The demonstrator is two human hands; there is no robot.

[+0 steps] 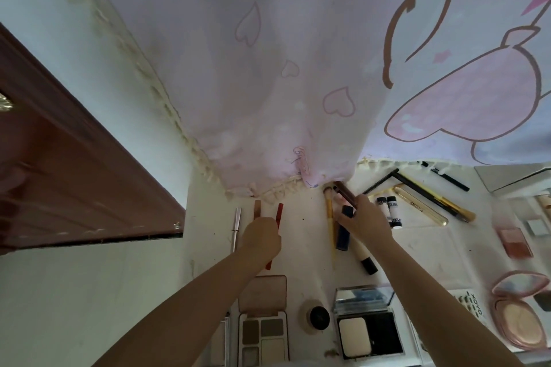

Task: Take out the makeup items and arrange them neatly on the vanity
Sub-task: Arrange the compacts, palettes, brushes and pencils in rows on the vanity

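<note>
A pale curtain [268, 68] printed with pink hearts and cartoon outlines hangs over the back of the white counter [304, 235], its tasselled hem resting on the surface. To the left stands a whitish wall [98, 74] and a reddish-brown wooden door [59, 176]. Soft daylight glows through the fabric.

The left hand [261, 238] grips a red stick [275, 229]; the right hand [365, 222] holds a brown tube [346, 192].
</note>
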